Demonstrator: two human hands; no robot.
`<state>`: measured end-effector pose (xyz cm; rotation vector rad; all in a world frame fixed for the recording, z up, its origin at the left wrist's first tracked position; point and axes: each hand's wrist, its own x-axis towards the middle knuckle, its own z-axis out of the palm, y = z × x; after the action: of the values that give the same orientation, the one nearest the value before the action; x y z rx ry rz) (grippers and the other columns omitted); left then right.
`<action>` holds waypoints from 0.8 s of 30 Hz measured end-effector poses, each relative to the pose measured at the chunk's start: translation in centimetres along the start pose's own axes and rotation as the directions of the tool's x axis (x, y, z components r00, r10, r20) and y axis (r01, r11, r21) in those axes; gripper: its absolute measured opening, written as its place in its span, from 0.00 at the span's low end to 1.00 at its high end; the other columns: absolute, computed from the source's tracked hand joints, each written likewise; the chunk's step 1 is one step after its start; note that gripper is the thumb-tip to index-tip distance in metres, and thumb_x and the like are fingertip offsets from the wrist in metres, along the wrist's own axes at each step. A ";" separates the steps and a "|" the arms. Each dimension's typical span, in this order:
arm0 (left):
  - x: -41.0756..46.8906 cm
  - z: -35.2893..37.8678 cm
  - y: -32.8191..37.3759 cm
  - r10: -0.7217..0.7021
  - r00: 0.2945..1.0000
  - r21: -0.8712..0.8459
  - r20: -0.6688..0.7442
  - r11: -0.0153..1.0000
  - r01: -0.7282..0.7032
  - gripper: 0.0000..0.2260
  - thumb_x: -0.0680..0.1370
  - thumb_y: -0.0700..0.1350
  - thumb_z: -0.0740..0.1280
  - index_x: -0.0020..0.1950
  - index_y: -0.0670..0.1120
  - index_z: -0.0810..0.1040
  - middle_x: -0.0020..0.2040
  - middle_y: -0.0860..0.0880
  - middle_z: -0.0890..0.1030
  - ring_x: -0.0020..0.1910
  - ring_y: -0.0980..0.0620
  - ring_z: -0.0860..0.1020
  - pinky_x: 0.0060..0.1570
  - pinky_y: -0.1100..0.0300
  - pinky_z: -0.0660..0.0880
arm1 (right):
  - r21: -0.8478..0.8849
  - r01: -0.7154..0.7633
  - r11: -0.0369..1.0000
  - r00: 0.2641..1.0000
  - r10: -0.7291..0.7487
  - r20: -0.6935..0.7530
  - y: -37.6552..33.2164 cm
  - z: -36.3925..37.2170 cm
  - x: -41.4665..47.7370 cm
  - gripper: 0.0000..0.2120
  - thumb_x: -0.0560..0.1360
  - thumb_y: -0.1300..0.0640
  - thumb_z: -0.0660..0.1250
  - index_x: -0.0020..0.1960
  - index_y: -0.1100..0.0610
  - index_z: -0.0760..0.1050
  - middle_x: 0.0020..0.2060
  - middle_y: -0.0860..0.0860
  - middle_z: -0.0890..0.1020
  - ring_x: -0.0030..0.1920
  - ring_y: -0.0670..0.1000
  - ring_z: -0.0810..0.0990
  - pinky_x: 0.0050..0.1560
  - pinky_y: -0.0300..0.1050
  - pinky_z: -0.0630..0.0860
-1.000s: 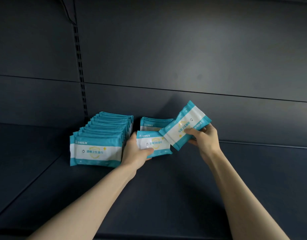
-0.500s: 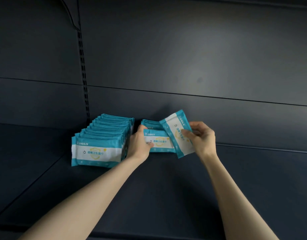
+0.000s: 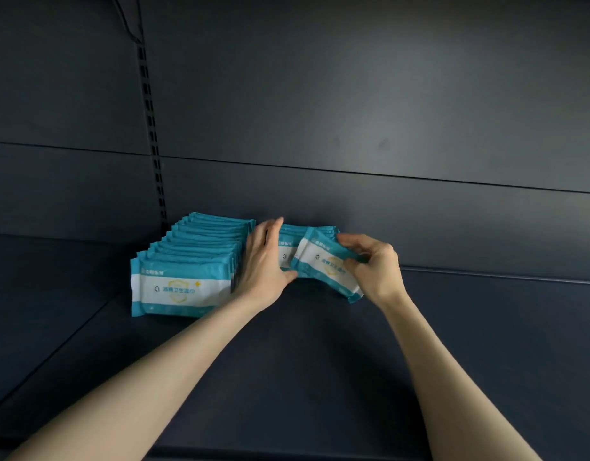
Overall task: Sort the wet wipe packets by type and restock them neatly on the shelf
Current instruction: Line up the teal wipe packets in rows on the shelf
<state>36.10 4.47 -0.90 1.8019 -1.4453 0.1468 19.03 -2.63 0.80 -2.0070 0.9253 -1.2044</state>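
One teal-and-white soft plastic wet wipe packet [image 3: 323,266] is pinched at its right end by the right grip [image 3: 376,271]. Its long axis runs leftward and slightly up from that grip. Just behind stands the short row of matching packets [image 3: 300,230], which the left grip [image 3: 262,264] braces with straight fingers, on the dark shelf [image 3: 320,361].

Shop: dark slotted shelving [image 3: 320,377] stocked with identical packets [image 3: 184,284].
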 end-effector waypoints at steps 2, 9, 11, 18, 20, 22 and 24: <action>-0.3 -0.9 0.3 0.103 0.994 -0.048 0.046 0.994 -0.100 0.42 0.70 0.44 0.75 0.77 0.48 0.54 0.76 0.51 0.59 0.74 0.51 0.56 0.70 0.61 0.53 | -0.016 0.052 0.998 0.998 -0.052 0.036 -0.2 0.5 -0.1 0.17 0.70 0.75 0.66 0.53 0.59 0.81 0.51 0.47 0.82 0.51 0.42 0.79 0.58 0.33 0.74; 0.6 -0.9 0.4 0.229 0.964 0.251 0.134 0.933 -0.256 0.19 0.77 0.48 0.68 0.67 0.49 0.72 0.57 0.50 0.74 0.60 0.49 0.68 0.57 0.56 0.65 | -0.197 -0.086 0.977 0.996 0.089 0.009 0.5 1.7 0.3 0.28 0.65 0.58 0.78 0.62 0.58 0.72 0.53 0.51 0.72 0.55 0.50 0.72 0.59 0.42 0.70; 0.8 -0.8 0.0 0.209 0.969 0.353 0.131 0.904 -0.242 0.18 0.78 0.48 0.65 0.68 0.48 0.71 0.59 0.49 0.73 0.60 0.48 0.68 0.60 0.55 0.65 | -0.279 -0.174 0.945 0.985 0.172 -0.031 1.1 1.5 0.5 0.27 0.66 0.55 0.77 0.61 0.60 0.71 0.55 0.54 0.71 0.55 0.53 0.72 0.59 0.44 0.70; 1.5 -0.1 0.1 0.220 0.968 0.520 0.118 0.817 -0.249 0.26 0.79 0.46 0.64 0.76 0.49 0.58 0.71 0.46 0.63 0.69 0.46 0.62 0.65 0.52 0.58 | -0.098 -0.242 0.965 0.970 0.240 -0.030 1.1 2.5 0.7 0.16 0.73 0.62 0.72 0.55 0.60 0.69 0.42 0.49 0.77 0.43 0.49 0.77 0.38 0.32 0.69; 1.7 0.1 -0.1 0.197 0.963 0.528 0.185 0.806 -0.266 0.28 0.80 0.47 0.63 0.77 0.48 0.55 0.75 0.45 0.58 0.74 0.46 0.56 0.72 0.51 0.51 | -0.116 -0.208 0.971 0.978 0.205 -0.030 1.2 2.7 0.8 0.17 0.72 0.62 0.72 0.58 0.59 0.69 0.45 0.52 0.78 0.45 0.51 0.78 0.42 0.37 0.73; 1.9 0.1 -0.3 0.154 0.959 0.538 0.238 0.801 -0.262 0.30 0.80 0.48 0.62 0.78 0.47 0.51 0.77 0.45 0.55 0.76 0.46 0.53 0.75 0.49 0.47 | -0.173 -0.151 0.973 0.988 0.154 0.000 1.4 3.0 0.8 0.19 0.72 0.63 0.72 0.60 0.57 0.70 0.51 0.54 0.79 0.47 0.53 0.79 0.49 0.46 0.77; 2.0 0.2 -0.4 0.144 0.956 0.545 0.255 0.796 -0.265 0.31 0.80 0.48 0.62 0.78 0.46 0.50 0.77 0.45 0.54 0.77 0.46 0.52 0.75 0.48 0.47 | -0.222 -0.102 0.970 0.994 0.110 0.025 1.6 3.2 0.6 0.24 0.72 0.64 0.71 0.66 0.55 0.68 0.55 0.54 0.78 0.49 0.53 0.80 0.53 0.51 0.78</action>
<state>37.04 2.83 -0.22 2.1757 -1.8886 0.5870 21.77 -3.50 -1.46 -2.1138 1.1763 -1.0404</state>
